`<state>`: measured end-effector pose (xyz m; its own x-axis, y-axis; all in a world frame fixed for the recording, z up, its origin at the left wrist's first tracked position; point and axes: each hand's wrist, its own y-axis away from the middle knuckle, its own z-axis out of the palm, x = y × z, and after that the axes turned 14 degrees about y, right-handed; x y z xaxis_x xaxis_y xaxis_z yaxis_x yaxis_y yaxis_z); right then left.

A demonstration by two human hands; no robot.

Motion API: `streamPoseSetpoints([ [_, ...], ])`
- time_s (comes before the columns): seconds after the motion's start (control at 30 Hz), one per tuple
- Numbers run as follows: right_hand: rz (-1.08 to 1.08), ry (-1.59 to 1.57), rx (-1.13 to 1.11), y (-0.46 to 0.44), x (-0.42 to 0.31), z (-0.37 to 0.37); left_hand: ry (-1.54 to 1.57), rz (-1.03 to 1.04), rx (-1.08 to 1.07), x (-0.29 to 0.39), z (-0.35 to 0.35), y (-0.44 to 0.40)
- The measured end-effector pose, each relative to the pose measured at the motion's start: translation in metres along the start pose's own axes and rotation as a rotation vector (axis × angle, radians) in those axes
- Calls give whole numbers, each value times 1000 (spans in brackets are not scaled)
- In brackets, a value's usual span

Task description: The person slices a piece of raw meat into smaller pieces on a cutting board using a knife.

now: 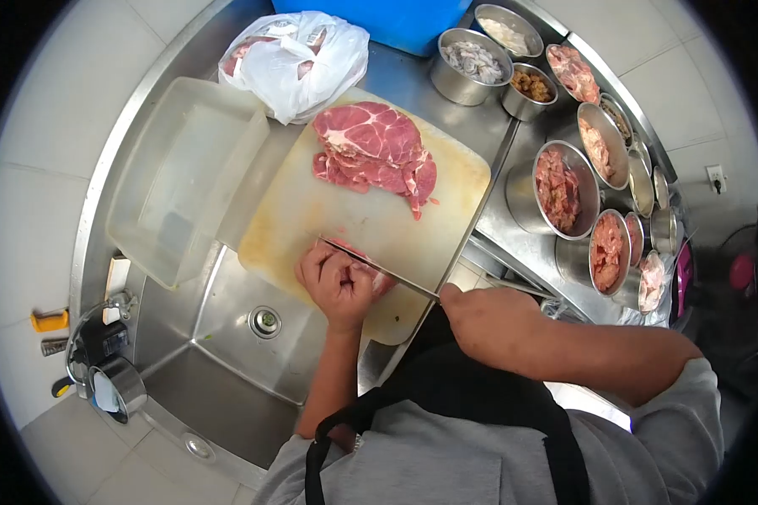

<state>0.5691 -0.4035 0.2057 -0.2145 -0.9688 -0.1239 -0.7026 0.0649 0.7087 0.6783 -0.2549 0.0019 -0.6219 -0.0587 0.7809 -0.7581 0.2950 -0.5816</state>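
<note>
My left hand (337, 282) has its fingers curled, pressing a small piece of raw meat (383, 284) onto the near part of the cutting board (286, 202). My right hand (484, 324) is closed around the handle of a knife (406, 284). Its long, narrow blade lies across the meat, close to the left fingers. Part of this meat is hidden under the left hand. Farther back on the board sits a larger stack of raw meat slices (370, 139), red with white fat.
A sink (244, 353) lies left of and below the board. Beside it stands a translucent plastic tub (168, 185). A white plastic bag (333, 63) and a blue container (379, 21) are behind. Several metal pots, including one with cut meat (557, 189), crowd the right.
</note>
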Motion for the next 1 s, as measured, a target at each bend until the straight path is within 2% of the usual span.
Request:
streamPoseSetpoints([
  [0.07, 27, 3, -35, -20, -2, 7, 68, -10, 6, 1, -1, -2],
  [0.13, -189, -12, 286, -72, -5, 22, 48, -4, 13, 1, 1, -4],
  [0.17, -197, -16, 280, -84, -11, 17, 39, 3, 12, 1, 2, -4],
  [0.23, -62, -12, 149, -97, -22, 12, -11, 2, 37, -1, 3, -4],
  [0.37, -80, 13, 153, -48, -8, 8, 1, 9, 73, -8, 1, 5],
  [0.43, 51, 36, -93, -8, 2, 4, 5, -4, 75, -4, 4, 6],
  [0.57, 17, -1, -18, -26, 1, 38, 13, -41, 101, -6, 5, 9],
  [0.63, -52, -61, 131, -59, 1, 52, -5, -36, 101, -7, 6, 12],
  [0.73, -107, -36, 219, -82, 0, 55, 10, -1, 78, -7, 6, 8],
  [0.87, -46, -112, 103, -26, 14, 58, 134, -42, 102, -11, 5, 17],
  [0.93, 22, -90, -71, -5, 26, 55, 99, -32, 82, -8, 5, 12],
  [1.0, -20, -119, 1, -34, 23, 70, 64, -22, 48, -9, 5, 15],
])
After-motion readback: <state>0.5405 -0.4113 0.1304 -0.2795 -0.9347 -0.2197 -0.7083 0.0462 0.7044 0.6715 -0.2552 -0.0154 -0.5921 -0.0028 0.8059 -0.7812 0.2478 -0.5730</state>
